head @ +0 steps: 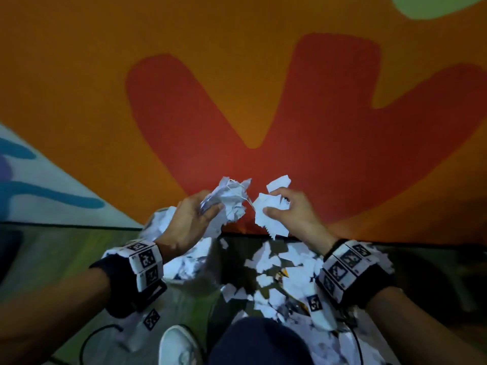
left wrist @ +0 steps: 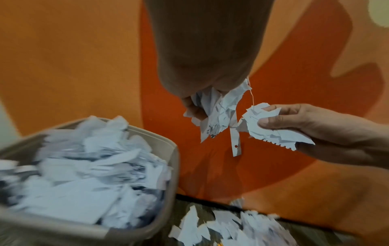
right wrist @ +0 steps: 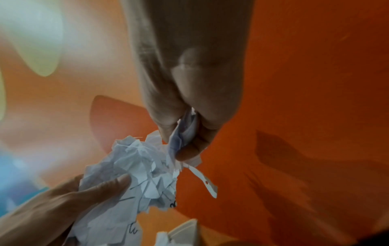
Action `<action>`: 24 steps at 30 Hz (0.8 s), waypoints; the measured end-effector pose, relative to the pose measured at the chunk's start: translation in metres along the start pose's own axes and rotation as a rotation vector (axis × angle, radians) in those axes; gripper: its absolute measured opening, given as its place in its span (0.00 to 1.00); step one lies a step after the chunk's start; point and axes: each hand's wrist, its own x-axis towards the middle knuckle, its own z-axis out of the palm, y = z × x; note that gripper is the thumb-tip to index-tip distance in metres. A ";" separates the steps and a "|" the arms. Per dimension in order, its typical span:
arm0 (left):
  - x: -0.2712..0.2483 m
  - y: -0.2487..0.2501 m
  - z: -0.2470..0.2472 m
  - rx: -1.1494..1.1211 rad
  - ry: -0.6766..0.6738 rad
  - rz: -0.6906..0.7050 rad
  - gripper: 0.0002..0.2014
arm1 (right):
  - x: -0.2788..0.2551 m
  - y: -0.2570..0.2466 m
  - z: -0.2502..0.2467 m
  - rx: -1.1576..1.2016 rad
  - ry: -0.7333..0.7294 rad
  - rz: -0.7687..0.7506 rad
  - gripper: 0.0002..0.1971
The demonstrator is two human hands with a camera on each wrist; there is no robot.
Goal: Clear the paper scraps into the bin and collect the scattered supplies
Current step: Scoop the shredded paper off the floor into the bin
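Torn paper scraps [head: 266, 280] litter the floor nearest the camera. Above them, the left hand [head: 188, 219] clutches a crumpled wad [head: 230, 200] and the right hand [head: 292, 212] pinches smaller pieces [head: 266, 209]; the heaped beige bin [left wrist: 168, 143] sits left, closer to the left hand.
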 end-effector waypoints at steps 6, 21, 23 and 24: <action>-0.043 -0.048 -0.075 0.059 0.246 -0.114 0.03 | 0.020 -0.051 0.094 -0.006 -0.142 -0.074 0.15; -0.019 -0.187 -0.023 0.516 -0.267 -0.372 0.28 | 0.055 -0.028 0.225 -0.503 -0.625 -0.050 0.21; -0.011 -0.193 -0.015 0.560 -0.347 -0.424 0.22 | 0.056 -0.022 0.233 -0.655 -0.698 -0.064 0.18; -0.009 -0.199 -0.011 0.577 -0.387 -0.446 0.20 | 0.055 -0.022 0.237 -0.716 -0.731 -0.060 0.17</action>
